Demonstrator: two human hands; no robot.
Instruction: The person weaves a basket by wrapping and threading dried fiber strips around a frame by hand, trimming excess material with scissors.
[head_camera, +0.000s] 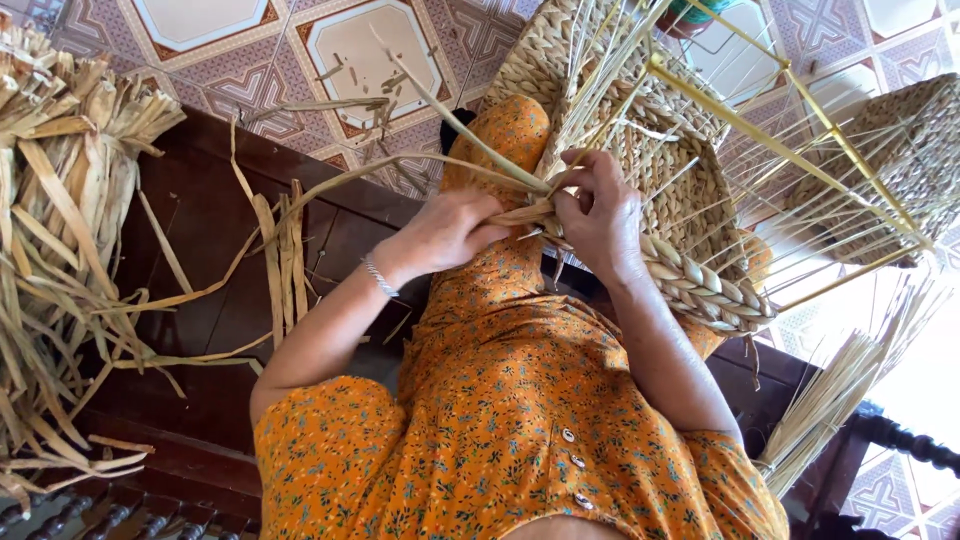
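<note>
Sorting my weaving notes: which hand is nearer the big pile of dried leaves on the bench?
Left. The left hand is on the pile's side of the basket; the right hand is farther.

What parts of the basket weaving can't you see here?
- Head view: fingertips of the left hand and right hand hide the strands they pinch.
- Woven straw basket on its yellow frame: top cut off by the picture edge.
- Pile of dried straw strips: cut off at left edge.

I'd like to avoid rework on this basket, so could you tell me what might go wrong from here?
The long loose strand trailing from the left hand could snag on the strips lying on the wooden bench. The right hand pinches the braided rim close to thin upright stakes; these might bend or snap.
</note>
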